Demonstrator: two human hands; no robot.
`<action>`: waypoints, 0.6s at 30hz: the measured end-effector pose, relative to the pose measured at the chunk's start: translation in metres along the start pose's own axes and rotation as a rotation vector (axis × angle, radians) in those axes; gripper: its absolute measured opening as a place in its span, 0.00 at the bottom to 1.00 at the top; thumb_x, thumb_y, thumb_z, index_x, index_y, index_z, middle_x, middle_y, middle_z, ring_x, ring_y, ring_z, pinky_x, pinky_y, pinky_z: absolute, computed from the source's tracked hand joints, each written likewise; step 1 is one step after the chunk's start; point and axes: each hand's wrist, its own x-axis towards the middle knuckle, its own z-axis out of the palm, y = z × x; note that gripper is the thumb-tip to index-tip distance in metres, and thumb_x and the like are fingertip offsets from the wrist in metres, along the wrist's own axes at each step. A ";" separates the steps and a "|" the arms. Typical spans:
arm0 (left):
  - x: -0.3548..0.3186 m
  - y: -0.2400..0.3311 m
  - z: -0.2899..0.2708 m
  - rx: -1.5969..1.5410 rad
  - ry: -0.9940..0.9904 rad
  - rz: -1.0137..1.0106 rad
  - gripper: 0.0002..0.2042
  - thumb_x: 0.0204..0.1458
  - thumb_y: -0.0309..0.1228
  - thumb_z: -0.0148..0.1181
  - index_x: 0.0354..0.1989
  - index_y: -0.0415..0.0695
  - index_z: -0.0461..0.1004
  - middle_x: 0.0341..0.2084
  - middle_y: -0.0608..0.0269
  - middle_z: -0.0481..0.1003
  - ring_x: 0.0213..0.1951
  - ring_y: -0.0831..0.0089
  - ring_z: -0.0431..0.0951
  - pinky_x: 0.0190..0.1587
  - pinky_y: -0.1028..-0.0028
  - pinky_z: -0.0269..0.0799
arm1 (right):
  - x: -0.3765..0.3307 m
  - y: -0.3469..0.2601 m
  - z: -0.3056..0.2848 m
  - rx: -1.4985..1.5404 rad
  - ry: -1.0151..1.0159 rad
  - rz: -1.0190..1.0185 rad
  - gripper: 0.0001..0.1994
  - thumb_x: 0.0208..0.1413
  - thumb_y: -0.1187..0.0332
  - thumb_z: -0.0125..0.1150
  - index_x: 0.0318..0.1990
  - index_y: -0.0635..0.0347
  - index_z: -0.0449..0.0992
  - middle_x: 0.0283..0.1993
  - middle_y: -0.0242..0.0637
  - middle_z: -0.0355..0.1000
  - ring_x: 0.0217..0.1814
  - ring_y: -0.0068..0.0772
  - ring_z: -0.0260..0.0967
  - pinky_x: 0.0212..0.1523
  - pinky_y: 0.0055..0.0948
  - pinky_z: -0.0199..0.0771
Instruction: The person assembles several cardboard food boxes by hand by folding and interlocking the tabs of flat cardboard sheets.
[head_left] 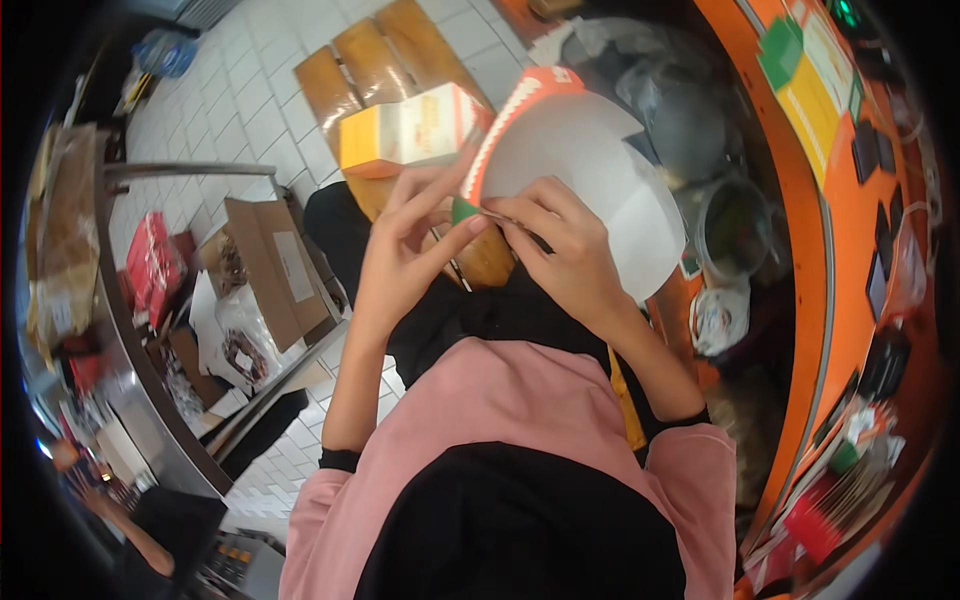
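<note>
A cardboard carton blank (600, 190), white on its inner face with an orange-red, white-patterned border and a green corner, is held in front of me and curves away to the right. My left hand (410, 235) pinches its green corner between thumb and fingers. My right hand (560, 240) is closed on the lower edge close by, fingertips almost meeting the left thumb. Just beyond my left hand, a folded yellow, white and orange carton (415, 130) lies on a slatted wooden bench (400, 45). The blank's far side and what lies under it are partly hidden.
At left, a metal-framed shelf (150, 400) holds an open brown cardboard box (275, 260) and plastic-wrapped goods. A clear plastic tub (735, 230) and bags crowd the right, beside an orange counter (790, 440). Another person's arm (135, 530) shows at lower left.
</note>
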 end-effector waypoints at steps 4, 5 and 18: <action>-0.006 -0.002 0.010 -0.116 0.063 -0.129 0.14 0.48 0.18 0.58 0.45 0.35 0.71 0.45 0.60 0.69 0.49 0.72 0.69 0.48 0.75 0.67 | -0.013 0.006 -0.007 -0.072 0.046 0.086 0.09 0.43 0.81 0.56 0.34 0.62 0.73 0.29 0.36 0.61 0.33 0.36 0.63 0.33 0.32 0.66; -0.006 -0.004 0.015 -0.172 0.077 -0.150 0.10 0.47 0.18 0.59 0.40 0.35 0.71 0.40 0.62 0.70 0.44 0.72 0.73 0.47 0.76 0.68 | -0.018 0.007 -0.009 -0.081 0.065 0.106 0.09 0.42 0.81 0.56 0.34 0.62 0.73 0.28 0.36 0.60 0.33 0.37 0.63 0.33 0.33 0.65; -0.022 -0.027 0.061 0.042 0.179 -0.162 0.11 0.47 0.16 0.58 0.40 0.33 0.72 0.34 0.57 0.77 0.37 0.76 0.77 0.41 0.81 0.71 | -0.054 0.013 0.023 0.196 0.287 0.459 0.04 0.45 0.79 0.58 0.31 0.63 0.74 0.31 0.35 0.65 0.35 0.36 0.65 0.36 0.32 0.65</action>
